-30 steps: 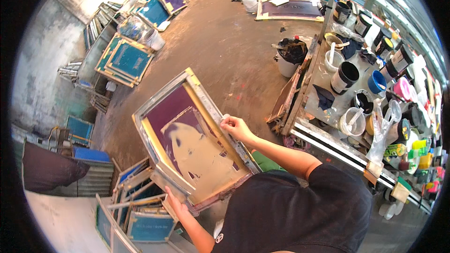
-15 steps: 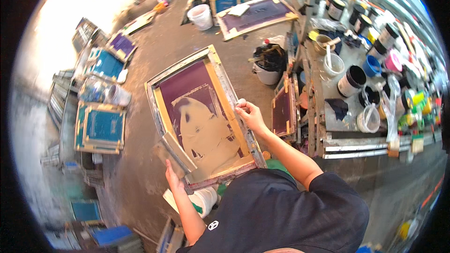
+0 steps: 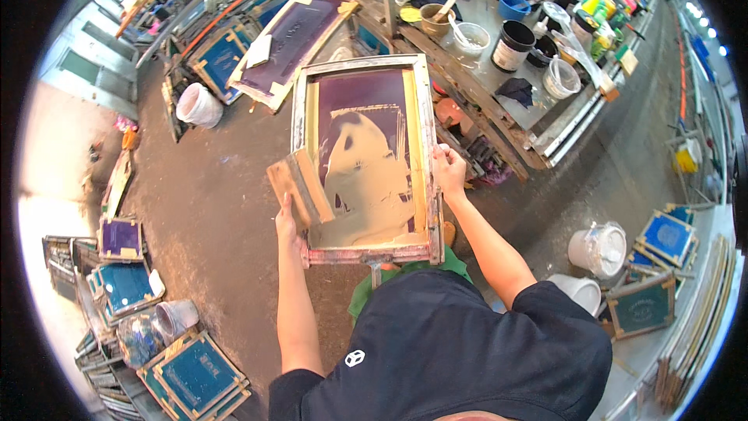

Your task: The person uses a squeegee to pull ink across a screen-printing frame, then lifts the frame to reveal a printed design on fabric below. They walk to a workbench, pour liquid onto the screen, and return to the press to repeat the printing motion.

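A screen printing frame [image 3: 421, 109] is held in front of my body, its long sides running away from me. Tan ink [image 3: 366, 187] covers much of its purple mesh [image 3: 362, 87], thickest toward the near end. My right hand [image 3: 449, 171] is closed round the frame's right side. At the near left, my left hand [image 3: 286, 222] grips a wooden squeegee [image 3: 299, 185], which lies slantwise over the frame's left edge. Its thumb shows on the wood; the other fingers are mostly hidden, so whether they also hold the frame I cannot tell.
A worktable [image 3: 499, 101] with ink tubs and a blue bowl [image 3: 514, 6] stands ahead on the right. A large purple screen [image 3: 294, 35] leans beyond the frame, beside a white bucket [image 3: 199, 105]. Blue screens [image 3: 201, 374] are stacked at lower left. A lidded bucket [image 3: 598, 249] stands at right.
My view has swung to the right, bringing the worktable ahead of me. The frame, less slanted in view, stays in my hands with the squeegee at its left edge.
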`<act>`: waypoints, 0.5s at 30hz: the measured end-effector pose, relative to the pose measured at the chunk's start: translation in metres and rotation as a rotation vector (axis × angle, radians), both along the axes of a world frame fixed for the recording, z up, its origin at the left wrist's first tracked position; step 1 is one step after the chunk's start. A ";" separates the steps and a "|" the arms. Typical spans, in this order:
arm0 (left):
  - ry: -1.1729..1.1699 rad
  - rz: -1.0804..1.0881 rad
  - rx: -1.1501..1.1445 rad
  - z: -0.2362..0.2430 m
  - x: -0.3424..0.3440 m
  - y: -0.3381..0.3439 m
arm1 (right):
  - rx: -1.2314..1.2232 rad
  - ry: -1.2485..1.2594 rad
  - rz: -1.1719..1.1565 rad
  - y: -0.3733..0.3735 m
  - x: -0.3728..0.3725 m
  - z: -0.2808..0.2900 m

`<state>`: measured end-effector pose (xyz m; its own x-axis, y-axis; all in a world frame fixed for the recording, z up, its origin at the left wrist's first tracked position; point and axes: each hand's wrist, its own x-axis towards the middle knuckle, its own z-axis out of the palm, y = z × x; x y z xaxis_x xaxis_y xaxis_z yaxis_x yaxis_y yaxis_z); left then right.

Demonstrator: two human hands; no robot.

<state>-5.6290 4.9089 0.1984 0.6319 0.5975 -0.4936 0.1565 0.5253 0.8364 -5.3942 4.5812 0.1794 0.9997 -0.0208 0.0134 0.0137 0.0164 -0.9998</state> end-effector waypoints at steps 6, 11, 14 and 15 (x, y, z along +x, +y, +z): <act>0.119 -0.111 0.012 -0.048 0.043 0.001 | -0.274 0.098 -0.122 -0.026 0.001 -0.020; 0.073 -0.109 -0.060 -0.060 0.038 -0.001 | -0.278 0.135 -0.103 -0.032 -0.014 -0.045; 0.106 -0.134 -0.003 -0.057 0.052 -0.001 | -0.320 0.153 -0.136 -0.032 -0.015 -0.058; 0.129 -0.133 0.023 -0.063 0.050 0.007 | -0.299 0.180 -0.135 -0.027 -0.018 -0.059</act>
